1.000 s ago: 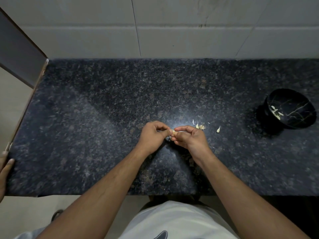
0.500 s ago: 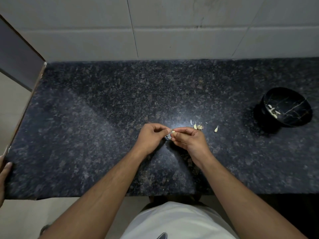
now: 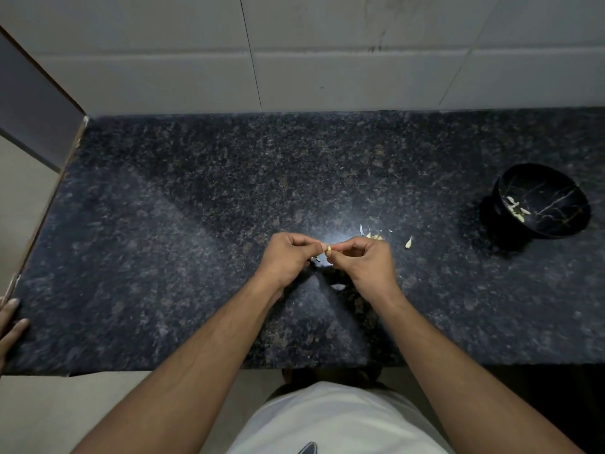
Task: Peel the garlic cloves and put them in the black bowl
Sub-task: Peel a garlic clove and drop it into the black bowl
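Observation:
Both hands meet over the middle of the dark granite counter (image 3: 183, 224). My left hand (image 3: 288, 258) and my right hand (image 3: 368, 262) pinch one small garlic clove (image 3: 328, 248) between their fingertips. The black bowl (image 3: 543, 201) with thin gold veins stands at the far right and holds a few pale peeled cloves (image 3: 517, 208). Several garlic pieces (image 3: 373, 234) lie on the counter just behind my right hand, and one more clove (image 3: 408, 242) lies to their right. A pale scrap of skin (image 3: 339, 286) lies under my right wrist.
A tiled wall (image 3: 327, 60) runs along the back of the counter. A dark panel (image 3: 32, 103) stands at the left end. Another person's hand (image 3: 9, 322) rests on the counter's front left corner. The counter's front edge is just before my body.
My hands stay together on the clove and have barely shifted. A pale scrap of skin now lies on the counter below my right wrist.

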